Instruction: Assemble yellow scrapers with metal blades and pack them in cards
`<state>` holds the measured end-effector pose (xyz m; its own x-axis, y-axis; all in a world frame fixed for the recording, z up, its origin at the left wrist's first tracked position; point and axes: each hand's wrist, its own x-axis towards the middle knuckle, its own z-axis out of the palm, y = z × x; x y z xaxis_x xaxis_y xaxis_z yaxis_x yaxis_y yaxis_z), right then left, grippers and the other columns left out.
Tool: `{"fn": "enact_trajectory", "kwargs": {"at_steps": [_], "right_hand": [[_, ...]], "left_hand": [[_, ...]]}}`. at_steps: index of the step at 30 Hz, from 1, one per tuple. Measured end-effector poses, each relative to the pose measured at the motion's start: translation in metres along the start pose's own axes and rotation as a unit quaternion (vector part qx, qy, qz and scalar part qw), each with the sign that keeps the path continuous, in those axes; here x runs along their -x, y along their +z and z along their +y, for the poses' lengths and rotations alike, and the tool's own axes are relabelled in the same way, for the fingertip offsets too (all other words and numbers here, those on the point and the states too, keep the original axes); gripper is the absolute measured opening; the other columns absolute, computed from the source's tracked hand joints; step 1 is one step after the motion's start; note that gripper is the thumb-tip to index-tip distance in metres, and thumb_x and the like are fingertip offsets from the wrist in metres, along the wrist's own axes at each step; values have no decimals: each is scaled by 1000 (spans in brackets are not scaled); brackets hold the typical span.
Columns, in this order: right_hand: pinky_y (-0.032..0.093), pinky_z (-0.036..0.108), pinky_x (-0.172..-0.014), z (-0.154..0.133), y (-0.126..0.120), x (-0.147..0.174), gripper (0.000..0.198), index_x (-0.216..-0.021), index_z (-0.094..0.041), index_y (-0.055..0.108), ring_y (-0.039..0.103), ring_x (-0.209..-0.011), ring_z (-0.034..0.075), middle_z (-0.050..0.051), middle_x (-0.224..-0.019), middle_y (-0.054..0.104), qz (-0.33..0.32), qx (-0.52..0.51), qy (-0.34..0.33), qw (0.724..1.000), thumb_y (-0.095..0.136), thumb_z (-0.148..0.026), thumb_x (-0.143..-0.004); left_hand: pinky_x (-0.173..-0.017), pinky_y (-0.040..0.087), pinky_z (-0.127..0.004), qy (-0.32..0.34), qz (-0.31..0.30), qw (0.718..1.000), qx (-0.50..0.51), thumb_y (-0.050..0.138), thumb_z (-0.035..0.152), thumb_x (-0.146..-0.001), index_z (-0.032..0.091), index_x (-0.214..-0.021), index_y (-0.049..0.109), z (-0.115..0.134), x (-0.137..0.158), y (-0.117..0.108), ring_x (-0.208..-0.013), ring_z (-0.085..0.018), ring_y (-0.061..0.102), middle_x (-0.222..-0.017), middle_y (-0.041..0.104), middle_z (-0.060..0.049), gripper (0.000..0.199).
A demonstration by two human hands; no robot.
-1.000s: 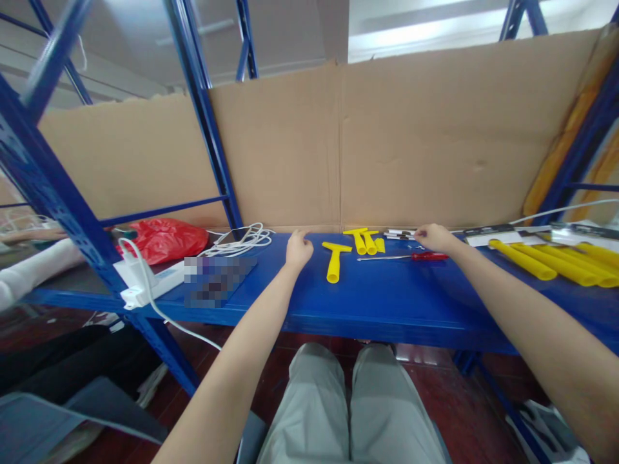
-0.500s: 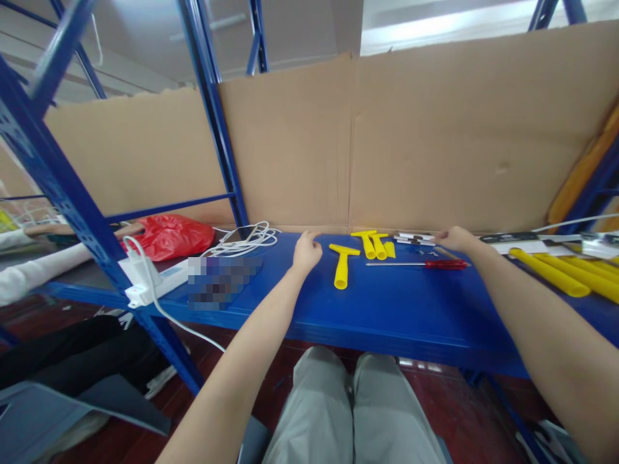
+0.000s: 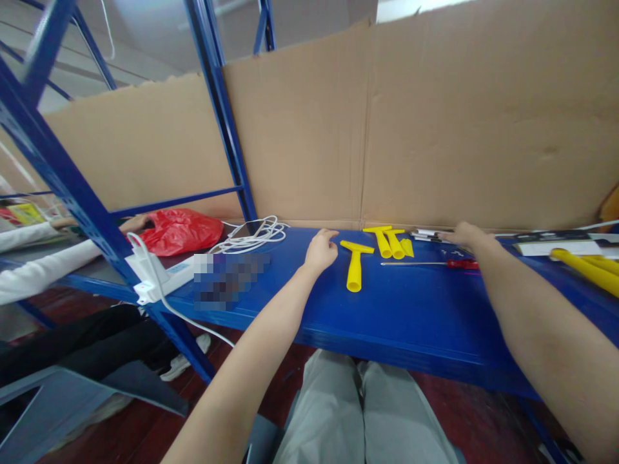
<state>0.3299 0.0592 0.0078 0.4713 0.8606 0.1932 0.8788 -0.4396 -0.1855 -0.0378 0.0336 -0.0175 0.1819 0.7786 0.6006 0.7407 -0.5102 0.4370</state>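
Observation:
My left hand (image 3: pixel 322 250) rests at the back of the blue shelf, fingers apart and slightly bent, holding nothing. Just right of it lies a yellow T-shaped handle (image 3: pixel 354 270), apart from the fingers. Two more yellow T-shaped handles (image 3: pixel 383 243) lie side by side farther right, beside a small flat yellow piece (image 3: pixel 407 247). My right hand (image 3: pixel 468 236) reaches to the right end of several thin white and dark strips (image 3: pixel 426 236); its fingers are small and partly hidden, so their grip is unclear. A screwdriver with a red handle (image 3: pixel 461 264) lies below it, partly covered by my forearm.
Yellow tubes (image 3: pixel 587 267) and a white flat strip (image 3: pixel 556 249) lie at the right. Leftward are a coiled white cable (image 3: pixel 258 235), a power strip (image 3: pixel 169 277) and a red plastic bag (image 3: pixel 184 231) by another person's hand. Cardboard (image 3: pixel 300 135) walls the back.
The view has turned right and down slightly, so things have shifted in the picture. My right hand stays by the strips and covers more of the screwdriver's handle. My left hand remains beside the yellow handle.

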Motion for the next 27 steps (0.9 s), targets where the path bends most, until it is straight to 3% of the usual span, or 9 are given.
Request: {"fn": "enact_trajectory", "kwargs": {"at_steps": [3,7,11,14,16,20,23,27], "right_hand": [[27,57,-105,-14,-2,10,65,-131,-6,54,46,-128,39,30,-132,53,-48,-1,74,996,54,-53,-86],[18,55,-110,-25,-10,22,59,-132,-3,51,46,-128,37,29,-131,54,-24,-24,81,996,55,-41,-87],[28,53,-106,-22,-17,30,56,-129,-1,52,52,-122,37,30,-126,56,44,-97,80,991,59,-35,-85],[39,42,-99,-17,-19,35,55,-127,-1,52,51,-122,33,30,-126,56,110,-190,39,975,64,-31,-82],[39,37,-100,-15,-20,39,56,-127,0,51,50,-123,30,28,-127,54,160,-256,20,953,68,-26,-80],[39,34,-99,-13,-21,44,66,-126,-2,47,55,-114,26,24,-124,56,225,-380,47,896,76,-22,-70],[44,34,-94,-14,-19,48,66,-118,-7,49,60,-103,24,17,-112,61,232,-463,41,854,81,-19,-61],[52,37,-88,-17,-14,57,47,-100,-16,52,65,-94,22,8,-98,64,217,-581,-25,784,78,-17,-61]], "left_hand": [[-97,48,-26,8,2,1000,-4,45,-5,-73,13,-110,70,0,0,1,-102,-17,65,-114,68,-8,48],[-96,49,-26,13,0,1000,-10,46,-6,-73,12,-109,70,1,1,-1,-101,-18,65,-113,69,-9,47],[-97,48,-26,4,-2,1000,-9,47,-7,-73,8,-110,70,4,1,-4,-102,-19,65,-114,68,-12,46],[-97,48,-26,0,-4,1000,-8,46,-7,-73,9,-110,70,4,1,-5,-104,-18,65,-114,68,-11,47],[-98,47,-26,3,-4,1000,-10,46,-7,-73,10,-110,70,4,2,-6,-105,-18,64,-115,68,-10,47],[-97,48,-27,7,-6,1000,-16,46,-6,-74,10,-110,70,4,3,-6,-105,-19,64,-115,68,-11,46],[-97,47,-28,-9,-11,1000,-17,48,-4,-76,11,-108,72,6,5,-7,-106,-20,64,-112,70,-11,43],[-96,47,-26,-54,-12,998,-9,48,2,-81,12,-109,72,15,6,-9,-105,-20,65,-108,72,-10,39]]}}
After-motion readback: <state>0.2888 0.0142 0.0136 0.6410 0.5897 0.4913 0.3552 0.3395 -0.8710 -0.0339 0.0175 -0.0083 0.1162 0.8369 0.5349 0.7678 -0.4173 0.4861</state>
